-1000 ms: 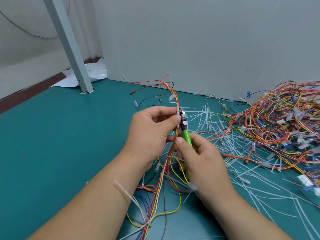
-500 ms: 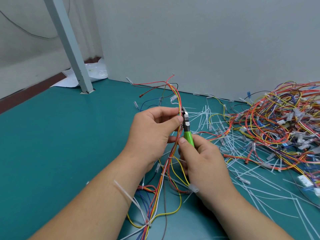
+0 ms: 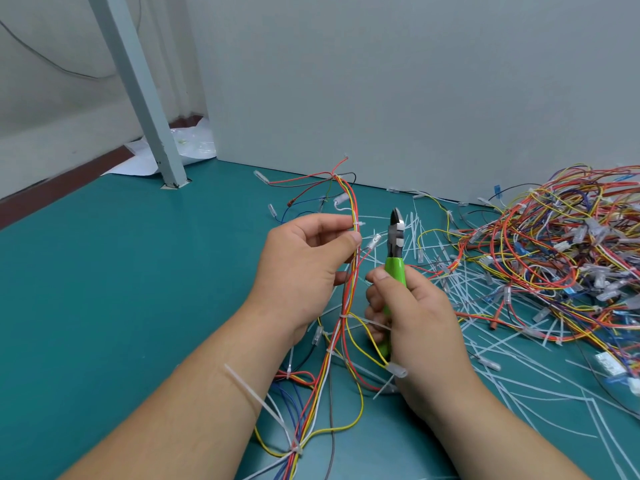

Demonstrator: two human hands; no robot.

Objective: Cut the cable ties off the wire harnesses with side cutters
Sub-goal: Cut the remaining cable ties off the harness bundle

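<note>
My left hand (image 3: 304, 265) pinches a wire harness (image 3: 349, 292) of red, orange and yellow wires between thumb and fingers, holding it upright above the teal table. A white cable tie (image 3: 358, 224) sits on the bundle just above my thumb. Another cable tie (image 3: 343, 317) wraps the bundle lower down, and a third (image 3: 295, 449) binds it near my left forearm. My right hand (image 3: 412, 323) grips green-handled side cutters (image 3: 394, 251), jaws pointing up, a short gap to the right of the harness and not touching it.
A big tangled pile of harnesses (image 3: 561, 251) lies at the right. Cut white tie strips (image 3: 485, 327) litter the table around it. A grey wall stands behind, and a grey post (image 3: 145, 109) rises at the back left.
The cutters' jaws were at the harness next to my left thumb; they have now pulled away to the right. My left hand keeps its hold on the bundle.
</note>
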